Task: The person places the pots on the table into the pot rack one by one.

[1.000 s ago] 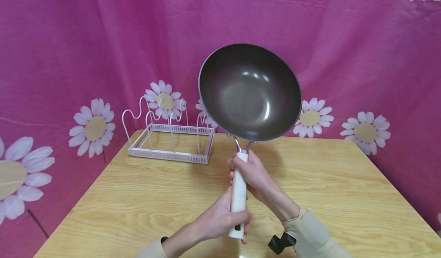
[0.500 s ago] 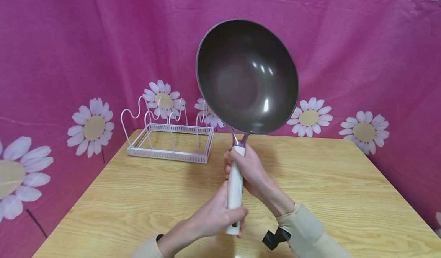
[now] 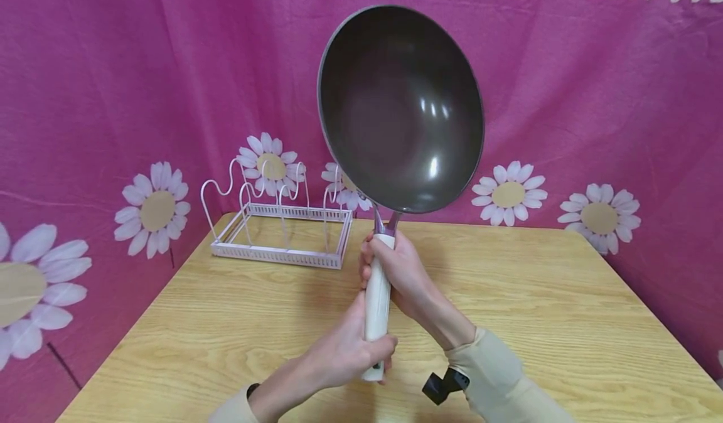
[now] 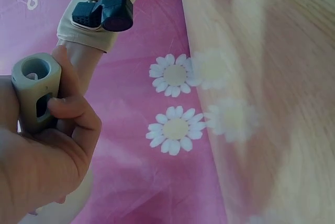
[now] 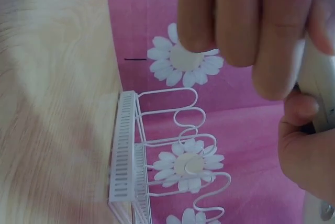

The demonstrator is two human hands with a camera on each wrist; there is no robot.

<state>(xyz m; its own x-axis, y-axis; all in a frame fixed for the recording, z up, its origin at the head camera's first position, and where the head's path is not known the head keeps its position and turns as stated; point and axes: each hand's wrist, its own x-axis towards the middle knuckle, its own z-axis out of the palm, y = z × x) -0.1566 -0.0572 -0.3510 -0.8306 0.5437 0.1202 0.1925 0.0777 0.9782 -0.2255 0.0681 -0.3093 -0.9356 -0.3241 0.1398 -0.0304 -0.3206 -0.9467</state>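
A deep dark-coated frying pan point(image 3: 395, 109) is held up off the table in the head view, its inside turned toward me and its handle point(image 3: 377, 304) pointing down. My right hand point(image 3: 400, 269) grips the upper part of the white handle, just below the metal fork. Lower down, my left hand point(image 3: 347, 348) is wrapped round the handle near its end. In the left wrist view the hollow handle end point(image 4: 36, 85) sticks out of the left hand's curled fingers. The right wrist view shows the right hand's fingers point(image 5: 241, 20) curled close to the handle.
A white wire rack point(image 3: 277, 257) with wavy dividers stands at the back left of the wooden table point(image 3: 536, 322). Behind it hangs a pink cloth point(image 3: 237, 46) printed with daisies. A black wrist camera point(image 3: 443, 385) is strapped at the right sleeve.
Both hands have raised the pan and shifted it slightly left. The pan has tipped more upright, its bowl rising higher against the cloth. The rack has stayed in place.
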